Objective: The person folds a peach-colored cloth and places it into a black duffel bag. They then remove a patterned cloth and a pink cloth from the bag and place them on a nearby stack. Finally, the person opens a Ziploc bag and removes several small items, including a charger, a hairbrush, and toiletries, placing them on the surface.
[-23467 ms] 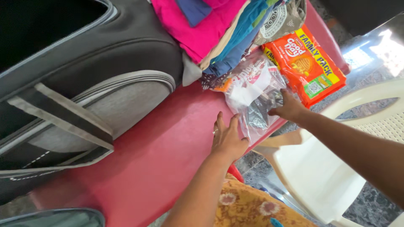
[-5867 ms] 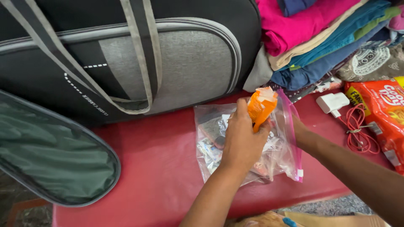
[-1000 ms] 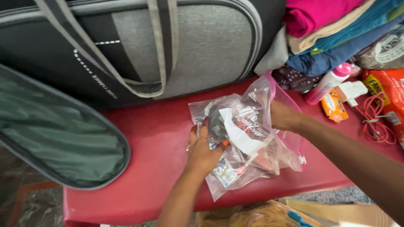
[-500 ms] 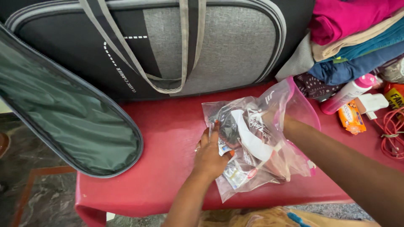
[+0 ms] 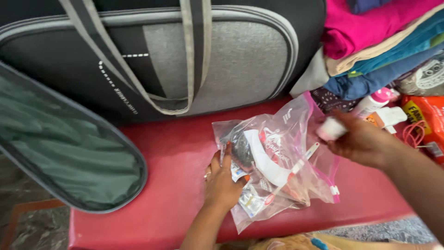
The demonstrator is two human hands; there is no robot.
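A clear zip bag (image 5: 277, 162) with a pink seal lies on the red table (image 5: 162, 162), holding sachets, a dark pouch and other small items. My left hand (image 5: 222, 178) presses on the bag's left side, fingers on the plastic. Out of the bag, at its right edge, my right hand (image 5: 358, 139) grips a small white, round-ended item (image 5: 329, 129); the view is blurred there, so its kind is unclear.
A black and grey travel bag (image 5: 185, 60) with long straps stands behind, its green-lined flap (image 5: 60, 148) hanging open at left. Folded clothes (image 5: 379, 41) are stacked at the back right. A pink-capped white bottle (image 5: 372, 103), white charger (image 5: 391, 116), red cable and orange packet (image 5: 428, 118) lie at right.
My right hand has come out of the zip bag and moved right, now gripping a small white item. My left hand stays pressed on the bag.
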